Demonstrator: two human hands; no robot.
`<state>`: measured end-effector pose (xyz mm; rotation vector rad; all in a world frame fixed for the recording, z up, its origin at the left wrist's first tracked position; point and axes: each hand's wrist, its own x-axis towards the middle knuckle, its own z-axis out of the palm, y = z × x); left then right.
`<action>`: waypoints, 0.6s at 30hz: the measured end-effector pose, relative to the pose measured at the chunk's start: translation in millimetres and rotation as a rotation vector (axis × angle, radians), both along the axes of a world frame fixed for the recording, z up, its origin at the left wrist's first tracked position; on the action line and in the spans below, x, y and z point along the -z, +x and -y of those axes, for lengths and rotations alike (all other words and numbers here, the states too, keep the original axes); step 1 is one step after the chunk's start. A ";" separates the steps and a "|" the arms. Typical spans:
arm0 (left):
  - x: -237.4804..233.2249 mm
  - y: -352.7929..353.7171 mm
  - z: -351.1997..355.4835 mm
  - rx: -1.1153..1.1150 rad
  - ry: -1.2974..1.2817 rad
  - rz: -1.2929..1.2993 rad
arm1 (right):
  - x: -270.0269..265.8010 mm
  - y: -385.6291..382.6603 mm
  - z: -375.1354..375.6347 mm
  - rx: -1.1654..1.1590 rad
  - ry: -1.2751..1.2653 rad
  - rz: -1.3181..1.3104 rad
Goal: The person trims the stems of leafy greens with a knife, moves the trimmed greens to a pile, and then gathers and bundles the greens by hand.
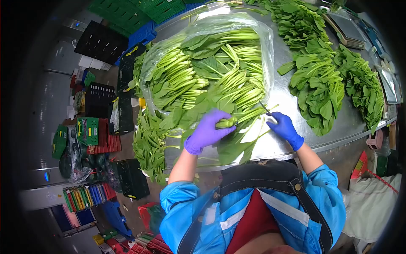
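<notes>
Wrapped around the stems of a few leafy greens point(227, 122) is my left hand point(208, 130), in a purple glove. My right hand point(284, 128), gloved in blue, is closed on a small knife point(265, 108). Its dark blade points up and to the left, close to the cut ends of loose stems. Just beyond both hands, a clear plastic bag point(270, 46) lies wide open, packed with greens whose pale stems face several ways. Large leaves hang below my left hand over the table's near edge.
The metal table point(282, 91) carries bunched greens point(317, 84) on the right, beside weighing scales point(344, 27). More leaves point(150, 144) pile at the left edge. Black crates point(131, 178) stand left of the table, green crates point(158, 9) at the back.
</notes>
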<state>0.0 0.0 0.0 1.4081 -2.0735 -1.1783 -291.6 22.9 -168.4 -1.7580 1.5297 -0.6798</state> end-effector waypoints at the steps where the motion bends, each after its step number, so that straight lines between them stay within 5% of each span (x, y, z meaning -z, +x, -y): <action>1: -5.9 -4.7 -0.4 0.049 -0.105 0.000 | 0.1 -0.1 4.3 0.077 -0.045 -0.072; 3: -14.9 -10.8 -2.7 0.100 -0.220 0.015 | 11.5 11.1 21.1 0.120 -0.087 -0.080; 5: -14.3 -28.3 -11.4 -0.046 0.001 -0.119 | 38.3 15.6 33.7 0.127 -0.114 -0.087; 9: 7.2 -50.7 -26.9 0.050 -0.297 0.019 | 37.6 20.2 38.0 0.109 0.009 0.100; 13: 68.4 -63.2 -15.0 0.058 -0.401 0.168 | -11.7 9.9 20.0 0.024 0.007 0.206; 18: 82.7 -79.2 -8.5 0.057 -0.512 0.160 | -71.1 20.0 -0.1 0.008 0.089 0.214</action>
